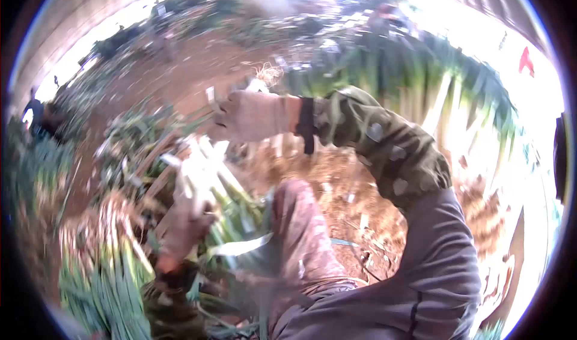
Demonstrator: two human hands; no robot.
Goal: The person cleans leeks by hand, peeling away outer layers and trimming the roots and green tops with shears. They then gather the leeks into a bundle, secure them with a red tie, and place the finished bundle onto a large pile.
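Observation:
My right hand (249, 116), in a light glove, reaches across in front of me with its fingers curled. Roots of a leek (262, 81) show just beyond it, and the hand seems closed on that leek. Lower and to the left, my left hand (186, 223) is blurred beside a group of white leek stalks (207, 169). Its fingers are bent near the stalks, but what they grip is smeared by motion. Green leek leaves (240, 220) spread below the stalks, next to my knee.
Bundled leeks (108, 262) lie at the lower left, roots upward. A long row of leeks (433, 81) stands along the upper right. Leaf scraps (132, 142) lie on brown soil (156, 78). A person (37, 115) is at the far left edge.

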